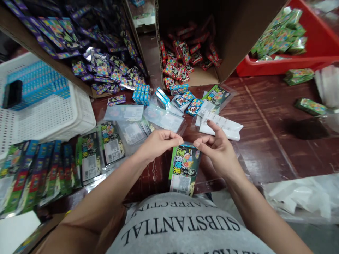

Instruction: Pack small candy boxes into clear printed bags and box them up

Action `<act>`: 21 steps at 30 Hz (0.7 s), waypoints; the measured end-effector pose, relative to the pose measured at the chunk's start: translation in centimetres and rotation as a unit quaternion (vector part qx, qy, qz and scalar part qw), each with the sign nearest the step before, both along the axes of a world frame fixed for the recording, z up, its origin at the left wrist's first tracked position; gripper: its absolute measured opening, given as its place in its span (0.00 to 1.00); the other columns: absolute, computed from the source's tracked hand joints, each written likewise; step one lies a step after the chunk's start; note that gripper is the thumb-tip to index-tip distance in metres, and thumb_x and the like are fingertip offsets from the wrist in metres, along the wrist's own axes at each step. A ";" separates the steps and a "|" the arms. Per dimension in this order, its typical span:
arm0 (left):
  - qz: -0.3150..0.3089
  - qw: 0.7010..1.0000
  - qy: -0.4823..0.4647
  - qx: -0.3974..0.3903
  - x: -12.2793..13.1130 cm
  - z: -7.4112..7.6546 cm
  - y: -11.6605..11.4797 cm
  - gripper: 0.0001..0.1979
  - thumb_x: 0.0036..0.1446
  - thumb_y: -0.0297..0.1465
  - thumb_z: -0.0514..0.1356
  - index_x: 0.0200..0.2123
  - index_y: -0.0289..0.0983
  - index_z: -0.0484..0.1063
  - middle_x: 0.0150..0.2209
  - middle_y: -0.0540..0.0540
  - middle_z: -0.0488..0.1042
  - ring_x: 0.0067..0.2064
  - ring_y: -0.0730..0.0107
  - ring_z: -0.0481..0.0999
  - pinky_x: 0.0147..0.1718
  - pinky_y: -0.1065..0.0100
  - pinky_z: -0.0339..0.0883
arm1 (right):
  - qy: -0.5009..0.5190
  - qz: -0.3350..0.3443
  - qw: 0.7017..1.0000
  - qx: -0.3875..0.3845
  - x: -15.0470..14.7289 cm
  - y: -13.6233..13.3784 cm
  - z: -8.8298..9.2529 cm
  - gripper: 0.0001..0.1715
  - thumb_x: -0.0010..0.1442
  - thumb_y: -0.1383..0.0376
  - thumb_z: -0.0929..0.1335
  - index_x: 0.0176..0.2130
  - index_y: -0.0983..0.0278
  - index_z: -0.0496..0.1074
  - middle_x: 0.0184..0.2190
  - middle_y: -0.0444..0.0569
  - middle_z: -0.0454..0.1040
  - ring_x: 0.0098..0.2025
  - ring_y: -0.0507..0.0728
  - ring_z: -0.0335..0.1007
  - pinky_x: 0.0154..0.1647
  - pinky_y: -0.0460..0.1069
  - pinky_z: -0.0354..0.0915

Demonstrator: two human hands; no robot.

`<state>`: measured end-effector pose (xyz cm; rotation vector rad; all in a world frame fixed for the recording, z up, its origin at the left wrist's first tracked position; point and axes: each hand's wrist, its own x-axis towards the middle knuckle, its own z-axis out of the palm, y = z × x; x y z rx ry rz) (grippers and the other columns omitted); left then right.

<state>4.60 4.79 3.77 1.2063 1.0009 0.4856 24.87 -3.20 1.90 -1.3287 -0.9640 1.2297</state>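
Observation:
A printed candy pack (184, 167), green and black with a barcode label, is upright near the table's front edge, close to the grey shirt. My left hand (164, 143) pinches its upper left corner between thumb and index finger. At the upper right corner, my right hand (218, 150) closes thumb and finger on the same pack, with its index finger lifted. A blue strip shows along the pack's top edge. Just beyond my right hand lies a folded white paper (221, 126). Clear printed sleeves (164, 118) lie beyond my left hand.
Cardboard boxes hold purple packets (102, 65) and red packets (182, 58). Small blue boxes (141, 93) stand before them. A red bin (275, 67) holds green packets. At left are a white basket (79, 106) with a phone (12, 94) and rows of filled packs (39, 176).

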 end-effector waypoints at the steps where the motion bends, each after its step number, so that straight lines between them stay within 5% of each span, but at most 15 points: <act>1: -0.006 1.000 -0.005 -0.005 -0.1 -0.1 0.1 0.06 0.52 0.34 0.69 0.31 0.38 0.81 0.33 0.47 0.83 0.35 0.69 0.79 0.44 0.61 0.73 | -0.001 0.002 1.000 0.001 0.1 0.0 0.0 0.49 0.59 0.58 0.76 0.70 0.56 0.51 0.33 0.41 0.78 0.34 0.55 0.76 0.39 0.54 0.75; 5: -0.045 0.999 -0.020 0.001 -0.5 -0.4 -0.1 0.08 0.52 0.34 0.70 0.36 0.38 0.81 0.38 0.46 0.83 0.38 0.68 0.81 0.46 0.60 0.74 | -0.009 0.023 0.999 0.024 0.7 -0.6 -0.2 0.51 0.61 0.59 0.75 0.72 0.52 0.49 0.32 0.41 0.78 0.35 0.56 0.77 0.43 0.56 0.76; 9: -0.044 0.998 -0.038 0.034 -0.8 -0.7 -0.8 0.09 0.51 0.31 0.71 0.37 0.38 0.80 0.42 0.46 0.83 0.42 0.68 0.81 0.47 0.61 0.75 | -0.047 0.085 0.994 0.043 2.0 -1.5 0.6 0.41 0.66 0.59 0.71 0.71 0.50 0.53 0.39 0.45 0.80 0.42 0.57 0.78 0.51 0.58 0.75; 15: -0.023 0.997 -0.026 0.064 -0.1 -1.0 -1.4 0.06 0.53 0.32 0.69 0.35 0.38 0.80 0.40 0.45 0.83 0.40 0.68 0.81 0.45 0.61 0.76 | -0.168 0.152 0.971 0.082 3.4 0.4 3.7 0.11 0.63 0.56 0.73 0.46 0.55 0.77 0.48 0.49 0.76 0.52 0.60 0.73 0.57 0.58 0.70; 18: -0.015 0.997 -0.022 0.076 0.2 -1.0 -1.7 0.06 0.53 0.32 0.69 0.34 0.37 0.80 0.38 0.45 0.83 0.39 0.67 0.81 0.44 0.61 0.76 | -0.199 0.217 0.951 0.090 2.6 1.3 3.8 0.09 0.64 0.56 0.72 0.39 0.58 0.78 0.43 0.50 0.76 0.48 0.60 0.73 0.54 0.59 0.70; 21: -0.011 0.996 -0.022 0.083 0.1 -1.1 -1.9 0.06 0.54 0.33 0.69 0.35 0.37 0.80 0.39 0.45 0.84 0.39 0.67 0.82 0.44 0.61 0.76 | -0.248 0.174 0.948 0.102 1.5 1.1 2.5 0.07 0.64 0.58 0.72 0.39 0.58 0.77 0.41 0.50 0.77 0.48 0.61 0.73 0.52 0.60 0.69</act>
